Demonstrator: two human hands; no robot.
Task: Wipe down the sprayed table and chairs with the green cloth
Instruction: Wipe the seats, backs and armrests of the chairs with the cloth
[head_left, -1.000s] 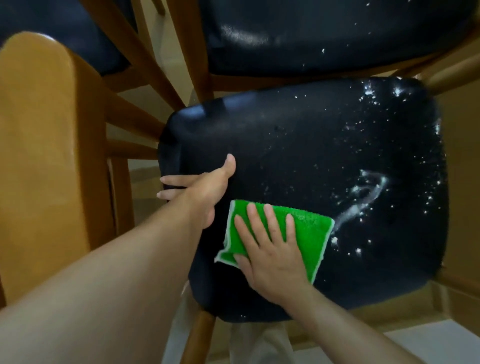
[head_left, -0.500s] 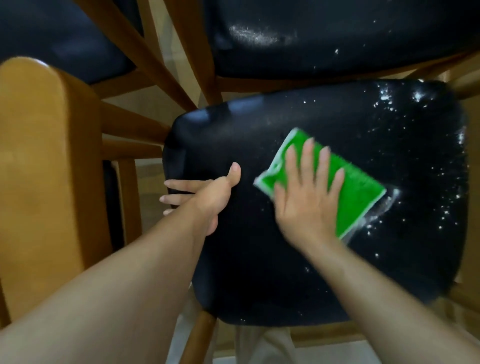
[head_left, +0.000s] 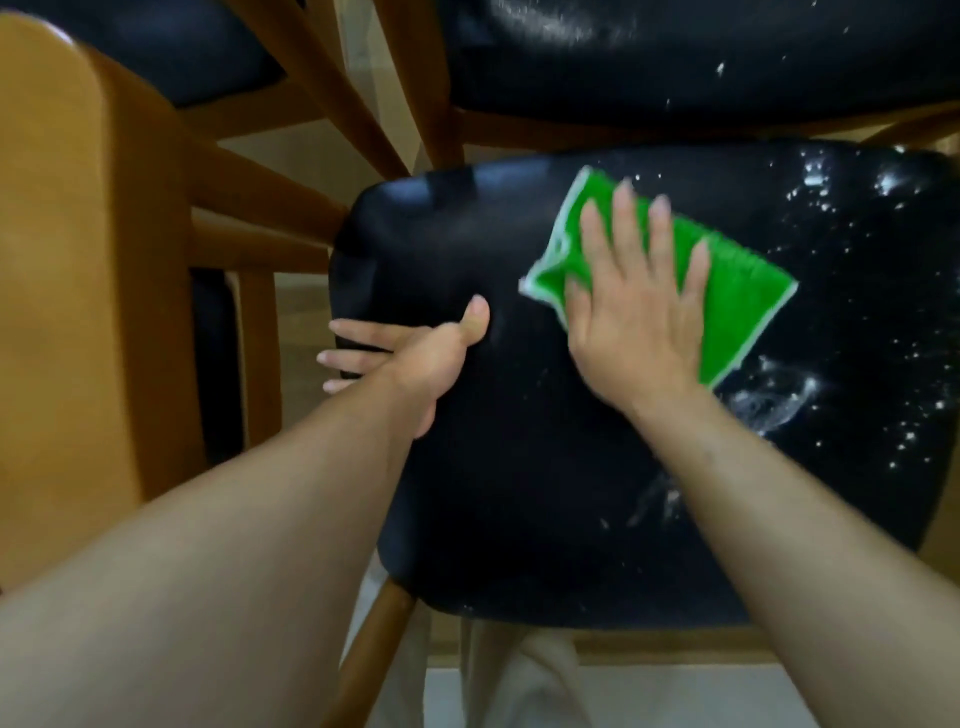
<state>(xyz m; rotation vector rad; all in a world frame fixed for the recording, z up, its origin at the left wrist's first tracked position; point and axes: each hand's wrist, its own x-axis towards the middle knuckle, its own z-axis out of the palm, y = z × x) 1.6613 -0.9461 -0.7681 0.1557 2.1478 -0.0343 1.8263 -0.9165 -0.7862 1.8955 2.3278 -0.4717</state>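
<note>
A black padded chair seat (head_left: 519, 493) lies right below me, speckled with white spray droplets (head_left: 779, 400) along its right side. The green cloth (head_left: 748, 296) lies flat on the seat's far middle part. My right hand (head_left: 639, 322) presses on the cloth with its fingers spread and straight. My left hand (head_left: 431, 358) holds the seat's left edge, thumb on top and fingers underneath, their tips sticking out past the edge.
A second black seat (head_left: 675, 67), also spotted with spray, sits just beyond this one. A wooden chair back (head_left: 67, 260) stands close at the left, with wooden legs and rails (head_left: 270, 208) between the chairs. Pale floor (head_left: 675, 696) shows at the bottom.
My right hand has swept the green cloth from the seat's near left part away from me to its far middle. The left hand has kept its hold on the edge.
</note>
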